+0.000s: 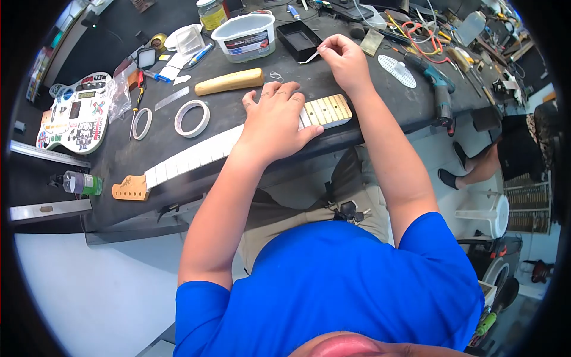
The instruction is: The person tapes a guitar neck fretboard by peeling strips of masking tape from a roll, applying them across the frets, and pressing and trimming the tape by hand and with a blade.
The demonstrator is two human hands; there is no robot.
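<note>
Left hand (273,119): palm down and fingers spread, laid across the guitar neck (196,152) near its right end; no grip is closed around it, and the thumb is extended over the near side.
Right hand (344,61): raised, thumb and fingertips pinched together on a thin white strip (308,58); beside the near corner of the black box (300,39), contact with which cannot be told.
Guitar neck: laid along the near edge of the tabletop (128,159), its headstock (129,189) directed toward the near left corner; the fretboard is covered in white left of the hand, while yellowish wood is exposed at the right end.
Beyond the neck: a wooden block (229,81) and a tape roll (206,122) are seen.
Toward the right edge: a drill (440,95) is placed.
</note>
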